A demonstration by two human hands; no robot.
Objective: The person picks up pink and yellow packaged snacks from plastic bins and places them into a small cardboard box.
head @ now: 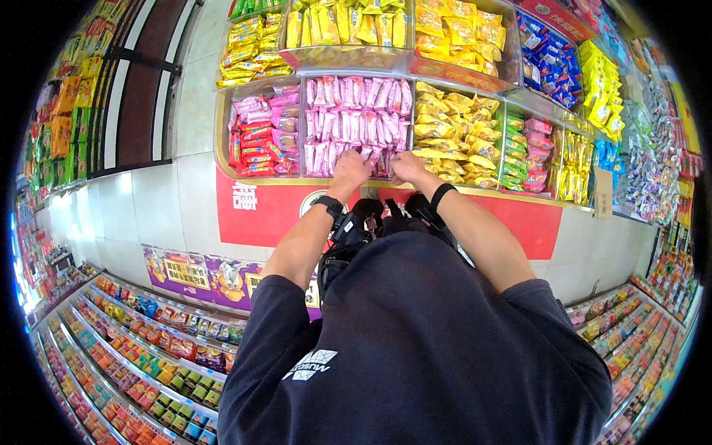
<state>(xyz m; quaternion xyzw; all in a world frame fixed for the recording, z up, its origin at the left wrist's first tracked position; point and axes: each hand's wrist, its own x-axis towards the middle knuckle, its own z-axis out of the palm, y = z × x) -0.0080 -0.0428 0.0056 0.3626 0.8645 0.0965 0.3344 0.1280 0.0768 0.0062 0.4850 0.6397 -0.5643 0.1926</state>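
Pink-wrapped snack bars (356,125) stand in three rows in a clear plastic bin. My left hand (351,168) is at the bin's front row, its fingers bent against the pink packets; whether it grips one is hidden. At the front right corner of the same bin is my right hand (405,167), fingers curled down beside the divider; its fingertips cannot be made out. Gold-wrapped packets (456,133) fill the bin to the right. Red-wrapped bars (258,150) and more pink packets lie in the bin to the left.
Behind, raised bins hold yellow packets (345,25), orange-yellow bags (459,28) and blue packets (548,67). Green packets (514,150) lie farther right. A cardboard sign (602,193) hangs at the display's right front. Stocked shelves (144,356) stand behind me, and a red floor mat (267,214) lies below.
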